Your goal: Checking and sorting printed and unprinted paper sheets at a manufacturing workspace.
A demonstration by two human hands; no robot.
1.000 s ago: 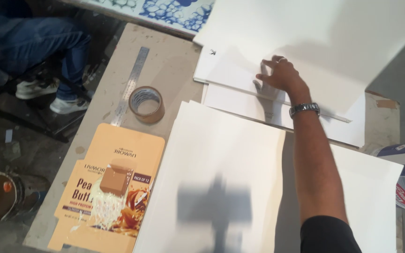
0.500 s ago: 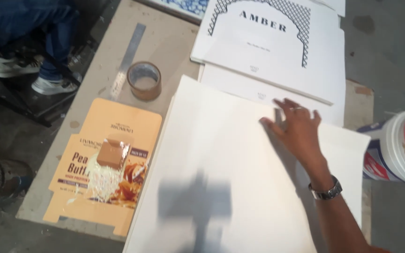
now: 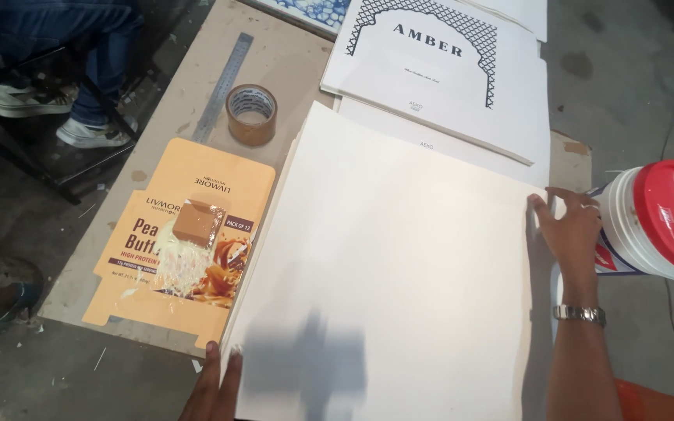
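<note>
Gripping the big white sheet [image 3: 399, 273] by two opposite edges, the person is bracketing it between both hands. The right hand [image 3: 575, 230] is sitting at the sheet's far right corner, fingers spread flat along the edge, while the left hand [image 3: 214, 386] is pressing at the near left corner, fingers close together; I cannot tell whether either is pinching under the sheet. The sheet is lying on a stack of similar sheets, its long axis running away from the person toward the printed board [image 3: 446, 74]. Room is tight to the right, where a white tub with a red lid [image 3: 661, 222] is standing just beside the right hand. To the left, an orange flattened carton [image 3: 185, 249] is lying partly under the stack's edge, with a tape roll [image 3: 251, 114] and steel ruler [image 3: 224, 86] beyond.
</note>
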